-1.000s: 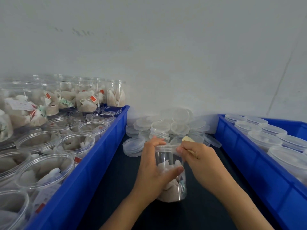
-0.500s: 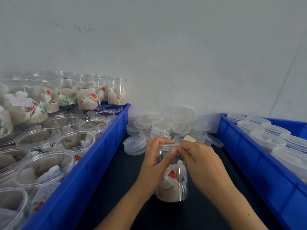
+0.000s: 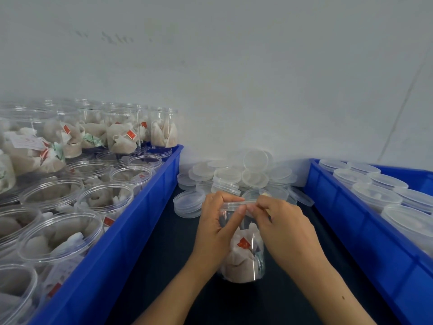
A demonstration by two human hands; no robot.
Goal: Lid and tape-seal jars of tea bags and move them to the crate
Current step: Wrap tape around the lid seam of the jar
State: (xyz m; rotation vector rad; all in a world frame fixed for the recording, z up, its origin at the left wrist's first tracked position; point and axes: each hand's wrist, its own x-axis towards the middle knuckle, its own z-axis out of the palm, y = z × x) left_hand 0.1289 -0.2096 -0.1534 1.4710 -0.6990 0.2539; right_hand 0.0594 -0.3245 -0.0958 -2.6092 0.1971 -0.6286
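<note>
A clear plastic jar of tea bags stands on the dark table between two blue crates, with a clear lid on its top. My left hand grips the jar's upper part, thumb laid across the front just under the lid. My right hand pinches at the lid's rim from the right; a small cream-coloured piece, perhaps a tape roll, peeks out behind its fingers. Whether tape runs round the lid I cannot tell.
The blue crate on the left holds several open jars of tea bags, stacked higher at the back. The blue crate on the right holds several lidded jars. A heap of loose clear lids lies against the white wall behind the jar.
The jar has turned in my hands: a red tea-bag tag now faces me. My left thumb slid up from the jar's middle to just under the lid. My right hand stays at the rim.
</note>
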